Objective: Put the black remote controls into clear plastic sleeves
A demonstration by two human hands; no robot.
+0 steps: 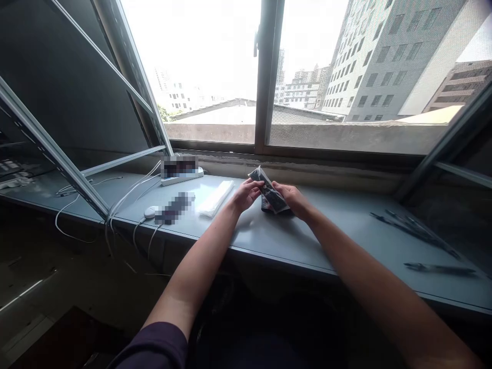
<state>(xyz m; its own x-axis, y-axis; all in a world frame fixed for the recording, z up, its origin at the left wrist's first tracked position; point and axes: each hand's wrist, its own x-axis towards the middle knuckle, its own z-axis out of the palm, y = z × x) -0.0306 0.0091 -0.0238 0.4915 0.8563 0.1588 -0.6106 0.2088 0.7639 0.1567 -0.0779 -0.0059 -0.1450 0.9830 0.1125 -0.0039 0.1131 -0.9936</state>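
Nearest me, one dark purple sleeve [154, 346] ends partway up the person's left arm, and both bare forearms reach across the one long grey-blue desk [346, 233]. On its right side, toward the near edge, a single pen [440, 269] lies by itself; a little farther in is a loose bunch of pens [407, 229], at least two, too blurred for me to count. On the left I see one round white charging puck [151, 211], with several white cables [134, 233] drooping over the near edge.

At the middle, two hands hold one clear plastic packet [274, 199] with something dark inside, tilted up above the desk. The left hand [246, 195] is partly curled, thumb and fingers pinching the packet's upper left part; the right hand [291, 197] is half closed along its right edge, thumb on it, the other fingers mostly hidden. Just beneath sits one dark object [266, 206], largely covered.

To the left of the hands is one stack of clear plastic sleeves [216, 199]. Farther back, left, stands one white power strip [182, 179], near a metal shelf frame [56, 151]. Beyond, one upright [269, 77] parts two window panes.
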